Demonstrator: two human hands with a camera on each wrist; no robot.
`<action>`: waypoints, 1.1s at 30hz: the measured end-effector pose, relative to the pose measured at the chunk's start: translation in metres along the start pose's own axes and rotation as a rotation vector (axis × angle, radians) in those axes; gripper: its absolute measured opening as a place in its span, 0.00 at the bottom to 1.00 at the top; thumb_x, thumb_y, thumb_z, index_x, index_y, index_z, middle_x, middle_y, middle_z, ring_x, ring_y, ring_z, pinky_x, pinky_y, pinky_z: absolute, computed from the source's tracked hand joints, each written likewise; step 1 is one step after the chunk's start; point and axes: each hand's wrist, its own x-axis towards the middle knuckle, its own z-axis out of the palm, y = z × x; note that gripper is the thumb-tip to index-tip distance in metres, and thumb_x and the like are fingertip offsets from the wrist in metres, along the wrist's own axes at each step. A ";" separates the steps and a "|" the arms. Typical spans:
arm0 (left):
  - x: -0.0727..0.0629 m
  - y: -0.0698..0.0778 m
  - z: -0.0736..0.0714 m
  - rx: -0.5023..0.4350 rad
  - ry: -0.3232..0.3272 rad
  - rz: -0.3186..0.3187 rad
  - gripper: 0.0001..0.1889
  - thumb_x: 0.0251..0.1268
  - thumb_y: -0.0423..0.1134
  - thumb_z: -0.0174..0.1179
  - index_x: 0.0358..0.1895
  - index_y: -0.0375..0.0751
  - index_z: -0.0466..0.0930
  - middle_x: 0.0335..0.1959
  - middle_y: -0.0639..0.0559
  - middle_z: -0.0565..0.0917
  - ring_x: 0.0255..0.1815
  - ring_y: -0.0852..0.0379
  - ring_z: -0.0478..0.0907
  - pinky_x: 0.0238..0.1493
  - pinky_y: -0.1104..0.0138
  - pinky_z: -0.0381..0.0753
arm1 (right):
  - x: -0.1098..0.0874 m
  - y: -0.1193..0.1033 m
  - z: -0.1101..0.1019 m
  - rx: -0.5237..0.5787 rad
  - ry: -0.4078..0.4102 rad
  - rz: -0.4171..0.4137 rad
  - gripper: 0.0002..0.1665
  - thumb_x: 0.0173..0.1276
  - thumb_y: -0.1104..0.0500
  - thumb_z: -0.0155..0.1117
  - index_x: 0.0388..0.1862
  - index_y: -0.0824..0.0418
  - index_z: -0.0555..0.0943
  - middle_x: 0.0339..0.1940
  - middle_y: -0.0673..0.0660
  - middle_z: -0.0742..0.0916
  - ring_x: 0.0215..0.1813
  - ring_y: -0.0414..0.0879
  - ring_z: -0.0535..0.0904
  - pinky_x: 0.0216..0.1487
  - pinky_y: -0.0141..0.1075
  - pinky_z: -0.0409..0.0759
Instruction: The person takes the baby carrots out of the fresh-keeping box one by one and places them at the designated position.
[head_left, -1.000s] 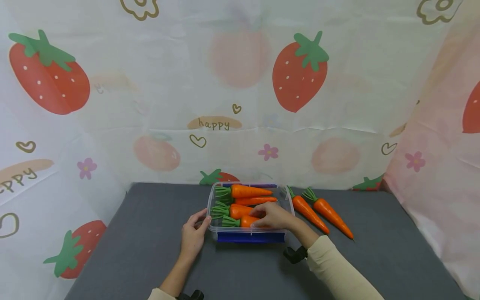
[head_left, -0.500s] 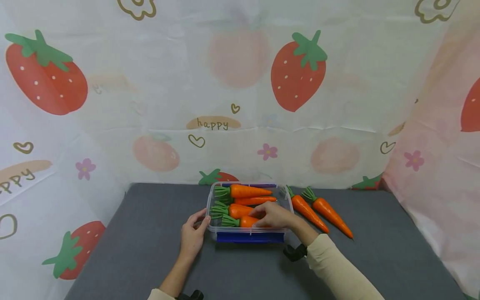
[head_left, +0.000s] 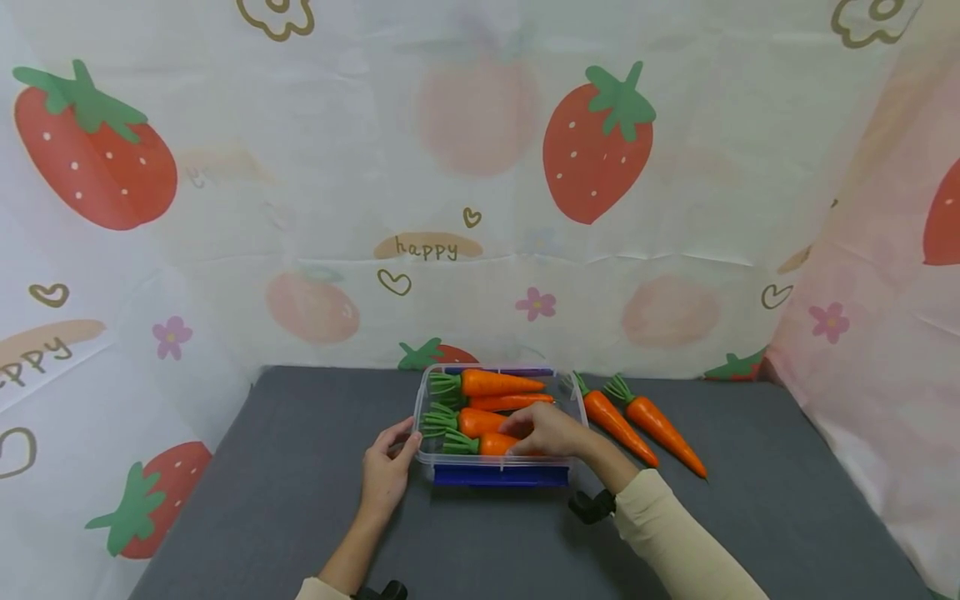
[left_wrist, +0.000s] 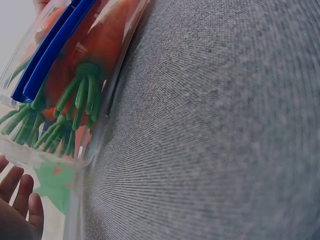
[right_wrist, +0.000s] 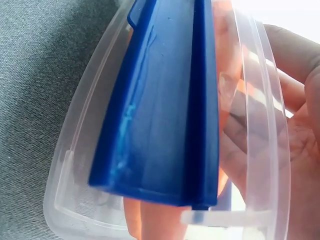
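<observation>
A clear plastic box [head_left: 423,417] with a blue clasp [head_left: 500,475] on its near side stands at the middle of the grey table [head_left: 300,500]. Several orange toy carrots [head_left: 495,382] with green tops lie in it. My right hand [head_left: 543,431] reaches into the box and grips the front carrot [head_left: 486,443]; in the right wrist view its fingers [right_wrist: 300,125] show through the clear wall behind the clasp [right_wrist: 160,110]. My left hand [head_left: 386,467] touches the box's near left corner with straight fingers [left_wrist: 17,200], beside the carrot greens [left_wrist: 75,100].
Two more carrots [head_left: 617,425] [head_left: 660,427] lie side by side on the table just right of the box. A strawberry-print cloth [head_left: 480,208] closes the back and both sides. Bare grey table lies left, right and in front of the box.
</observation>
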 end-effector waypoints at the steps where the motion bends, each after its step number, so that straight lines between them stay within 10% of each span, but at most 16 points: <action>1: 0.000 0.000 0.000 0.002 0.001 -0.001 0.17 0.65 0.36 0.63 0.55 0.35 0.82 0.51 0.39 0.84 0.43 0.71 0.76 0.43 0.78 0.76 | 0.000 0.000 0.000 -0.001 -0.005 0.002 0.23 0.63 0.57 0.70 0.57 0.63 0.82 0.56 0.60 0.85 0.59 0.55 0.80 0.59 0.49 0.78; 19: -0.011 0.041 -0.007 0.021 -0.026 -0.022 0.17 0.66 0.32 0.61 0.55 0.28 0.80 0.50 0.35 0.83 0.45 0.64 0.77 0.43 0.77 0.77 | -0.001 0.000 0.002 -0.118 0.094 -0.054 0.23 0.58 0.55 0.74 0.53 0.58 0.85 0.53 0.54 0.87 0.52 0.48 0.82 0.52 0.41 0.82; 33: 0.000 -0.002 0.000 -0.010 -0.011 0.010 0.17 0.66 0.37 0.62 0.56 0.35 0.81 0.51 0.39 0.83 0.44 0.71 0.76 0.43 0.77 0.77 | -0.006 -0.007 -0.007 -0.118 0.245 -0.031 0.21 0.57 0.53 0.75 0.49 0.56 0.85 0.44 0.52 0.88 0.40 0.41 0.78 0.43 0.31 0.79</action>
